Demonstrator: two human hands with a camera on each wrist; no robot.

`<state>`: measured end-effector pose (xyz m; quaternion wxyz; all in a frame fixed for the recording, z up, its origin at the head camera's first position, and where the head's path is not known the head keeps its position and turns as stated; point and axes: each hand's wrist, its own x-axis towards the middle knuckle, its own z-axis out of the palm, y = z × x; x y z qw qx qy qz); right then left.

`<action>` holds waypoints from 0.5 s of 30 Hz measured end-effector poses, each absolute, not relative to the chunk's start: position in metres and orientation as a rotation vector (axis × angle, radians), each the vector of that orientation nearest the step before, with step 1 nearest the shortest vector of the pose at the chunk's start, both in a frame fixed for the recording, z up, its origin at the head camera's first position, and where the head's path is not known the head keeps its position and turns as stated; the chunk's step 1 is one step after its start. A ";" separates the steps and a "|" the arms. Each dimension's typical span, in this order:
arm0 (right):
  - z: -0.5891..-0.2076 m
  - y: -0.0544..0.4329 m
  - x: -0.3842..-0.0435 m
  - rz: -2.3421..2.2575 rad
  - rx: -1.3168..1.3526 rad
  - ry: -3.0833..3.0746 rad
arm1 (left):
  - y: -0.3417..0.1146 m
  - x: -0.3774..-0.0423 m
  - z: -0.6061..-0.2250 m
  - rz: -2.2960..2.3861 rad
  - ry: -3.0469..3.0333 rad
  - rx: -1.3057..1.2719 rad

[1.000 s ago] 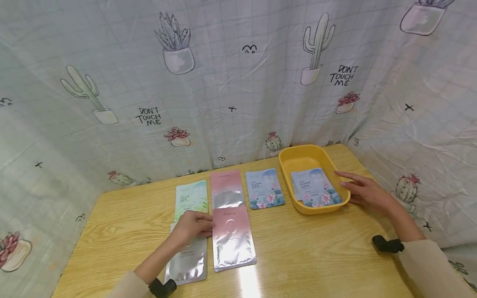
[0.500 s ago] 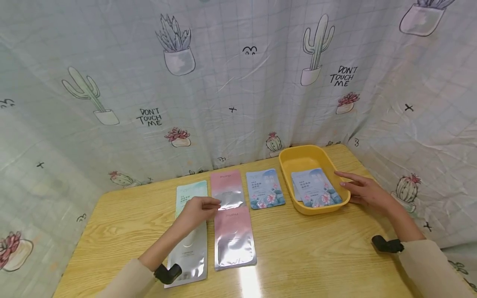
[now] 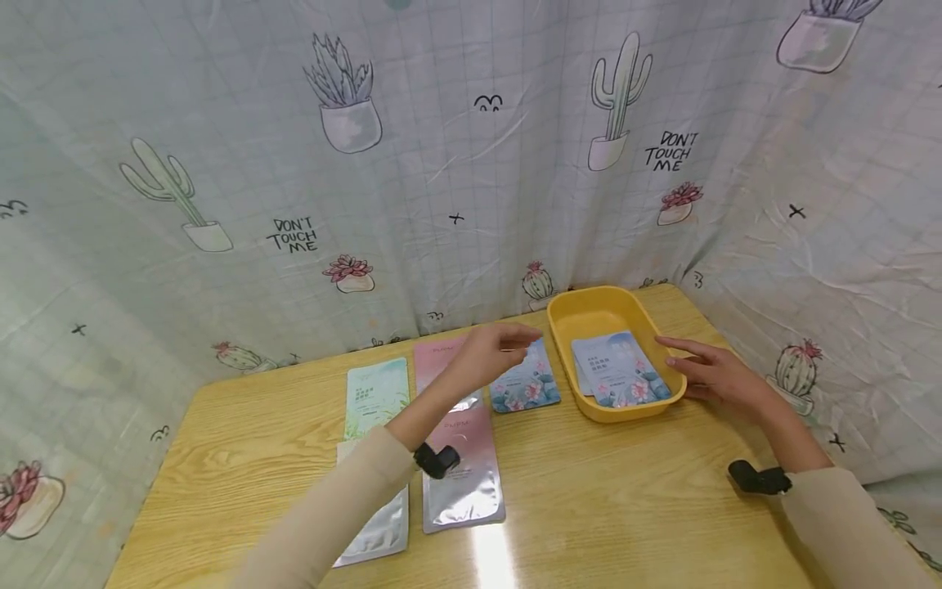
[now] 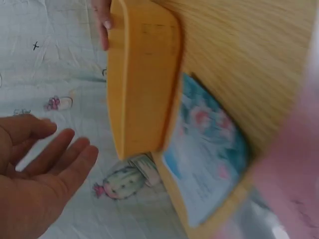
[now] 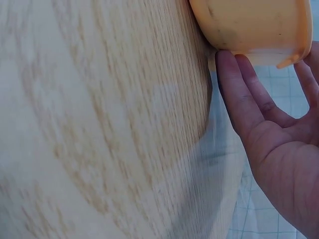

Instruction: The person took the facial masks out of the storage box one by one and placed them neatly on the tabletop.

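Observation:
My left hand [image 3: 489,356] hovers over the blue lotus-print sachet [image 3: 531,388] on the table and covers part of it. Nothing lies between its loosely bent fingers, as the left wrist view shows of the same hand [image 4: 42,184]. At the far right stands a yellow plastic basin [image 3: 598,317], holding a lotus-print sachet [image 3: 625,368] that overlaps another. My right hand [image 3: 719,380] rests against the basin's right side. In the right wrist view, extended fingertips [image 5: 230,67] touch the basin's wall [image 5: 254,27].
Left of the blue sachet lie two pink-and-silver sachets, a front one [image 3: 465,478] and a back one [image 3: 434,353] partly behind my arm. Further left are a green sachet [image 3: 377,393] and a silvery one [image 3: 386,523]. A cactus-print curtain [image 3: 456,164] hangs close behind the table.
My left hand has moved right and back, from beside the front pink sachet, past the other pink one, to above the blue sachet. My right hand stays at the basin.

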<state>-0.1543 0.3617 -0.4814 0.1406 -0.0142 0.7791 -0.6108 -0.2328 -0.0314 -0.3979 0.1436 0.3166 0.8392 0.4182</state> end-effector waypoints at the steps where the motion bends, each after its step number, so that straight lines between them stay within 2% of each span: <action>1: -0.481 0.362 -0.154 -1.765 -0.041 2.249 | -0.018 -0.238 -0.396 1.169 2.406 0.957; 9: -0.482 0.364 -0.154 -1.758 -0.033 2.254 | 0.068 -0.281 -0.404 0.765 2.373 1.131; 15: -0.485 0.366 -0.156 -1.768 -0.014 2.231 | 0.110 -0.300 -0.427 0.754 2.346 1.028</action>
